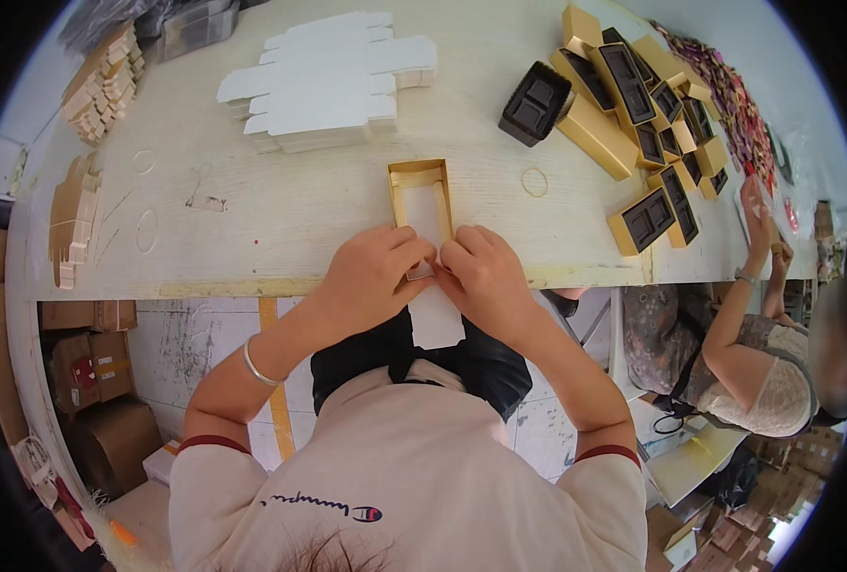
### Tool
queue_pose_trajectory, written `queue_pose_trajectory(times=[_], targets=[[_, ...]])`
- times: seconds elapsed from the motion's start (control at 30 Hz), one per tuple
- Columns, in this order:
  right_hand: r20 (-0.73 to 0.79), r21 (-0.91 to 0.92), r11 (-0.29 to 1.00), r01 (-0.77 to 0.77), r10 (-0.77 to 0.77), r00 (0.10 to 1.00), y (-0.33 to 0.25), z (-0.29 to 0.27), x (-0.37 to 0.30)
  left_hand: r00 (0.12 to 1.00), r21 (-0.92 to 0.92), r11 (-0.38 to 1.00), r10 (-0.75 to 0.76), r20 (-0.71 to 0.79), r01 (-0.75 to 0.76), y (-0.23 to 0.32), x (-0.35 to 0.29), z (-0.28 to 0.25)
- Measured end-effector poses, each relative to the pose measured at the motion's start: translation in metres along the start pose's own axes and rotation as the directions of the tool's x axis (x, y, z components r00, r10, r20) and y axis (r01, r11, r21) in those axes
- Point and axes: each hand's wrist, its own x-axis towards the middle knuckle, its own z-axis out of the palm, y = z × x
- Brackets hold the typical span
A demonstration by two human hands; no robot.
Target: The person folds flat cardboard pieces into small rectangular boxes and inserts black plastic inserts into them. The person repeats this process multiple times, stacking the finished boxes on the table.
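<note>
In front of me on the table [309, 224] lies a small open carton [419, 168], gold on its walls with a whitish bottom. Its far end and two long sides stand up. My left hand [378, 272] pinches the near left corner, fingers curled in. At the near right corner, my right hand [481, 275] grips the carton the same way, thumbs close together. The carton's near end is mostly hidden behind my fingers. Beyond it lies a stack of flat white carton blanks [323, 81].
Gold boxes [599, 138] with dark brown trays are heaped at the far right, beside a loose dark tray [535, 103]. A rubber band [534, 182] lies nearer. Folded blanks [75, 224] stand at the left. Another person [753, 357] works at the right.
</note>
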Motion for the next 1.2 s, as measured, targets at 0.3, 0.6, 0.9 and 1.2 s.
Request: queue_pose_trajectory(times=[0.3, 0.6, 0.9, 1.2], targets=[[0.141, 0.112, 0.993, 0.034, -0.050, 0.989, -0.012, -0.028, -0.023, 0.993, -0.094, 0.988, -0.122, -0.006, 0.121, 0.000, -0.005, 0.004], [-0.099, 0.451, 0.892, 0.029, 0.018, 0.995, 0.012, -0.002, -0.008, 0.950, -0.486, 0.829, -0.157, 0.272, 0.276, -0.013, 0.001, -0.021], [-0.217, 0.189, 0.982, 0.000, 0.041, 0.975, -0.009, 0.008, -0.003, 0.969, -0.412, 0.885, -0.248, -0.018, 0.219, -0.001, -0.006, -0.006], [0.032, -0.159, 0.984, 0.076, -0.071, 0.997, -0.005, 0.004, 0.002, 0.999, 0.087, 0.995, -0.037, -0.021, 0.039, 0.002, -0.015, 0.005]])
